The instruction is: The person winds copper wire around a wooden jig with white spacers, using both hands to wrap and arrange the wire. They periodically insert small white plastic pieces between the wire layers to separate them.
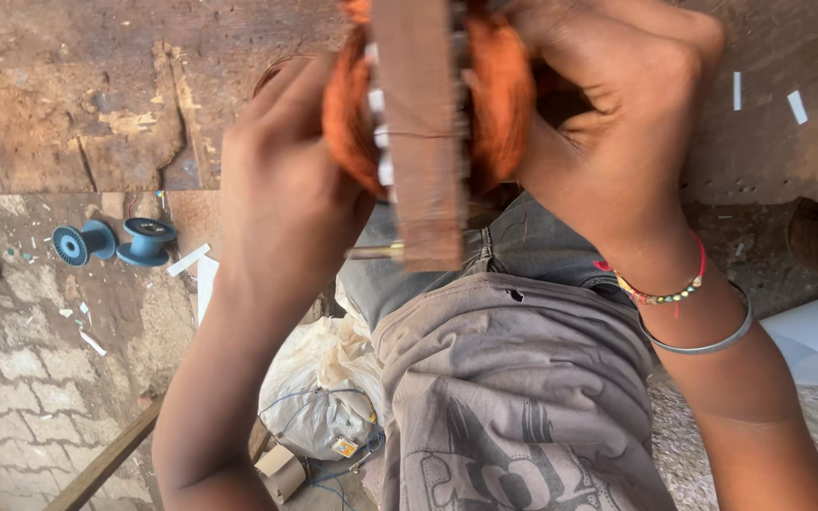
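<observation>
A brown wooden block (pixel 423 142) wound with orange copper wire coils (pixel 504 95) is held close in front of me. My left hand (pixel 281 180) grips its left side, fingers wrapped behind the coil. My right hand (pixel 617 104) clasps the right side and top of the coil; its wrist carries a beaded thread band and a metal bangle (pixel 712 345). A thin metal rod (pixel 376 252) sticks out at the block's lower left. White slips show between the windings.
Two blue empty spools (pixel 115 241) lie on the brick floor at left. A white plastic bag with blue wires (pixel 319 407) sits below. My grey shirt and jeans (pixel 513 378) fill the lower middle. A worn wooden surface (pixel 78 95) spans the top.
</observation>
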